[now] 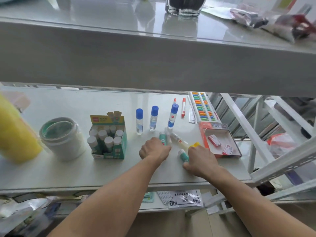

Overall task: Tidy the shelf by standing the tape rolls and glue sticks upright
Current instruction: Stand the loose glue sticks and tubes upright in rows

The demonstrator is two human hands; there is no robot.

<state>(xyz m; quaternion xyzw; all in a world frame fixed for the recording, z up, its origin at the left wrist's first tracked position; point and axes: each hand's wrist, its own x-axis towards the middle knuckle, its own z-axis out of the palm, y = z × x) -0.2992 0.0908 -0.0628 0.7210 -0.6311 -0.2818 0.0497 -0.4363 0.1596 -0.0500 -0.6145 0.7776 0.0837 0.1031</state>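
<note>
My left hand (154, 149) grips a green-and-white glue stick (162, 137) near the middle of the white shelf (68, 170). Just to its right, my right hand (201, 160) holds another green glue stick (183, 155) with a white cap. Between and behind the hands lies a clear glue bottle with a yellow cap (181, 140) on its side. Three blue-capped glue bottles (153, 118) stand upright behind them. A green display box (109, 137) full of white-capped glue sticks stands to the left. A stack of tape rolls (62, 137) in plastic wrap sits further left.
A yellow object (15, 132) stands at the far left. Two red markers (183, 106), a ruler and an abacus pack (203, 106) lie at the back right. An open red box (220, 141) of small cartons sits at the right. An upper shelf (153, 65) overhangs the back.
</note>
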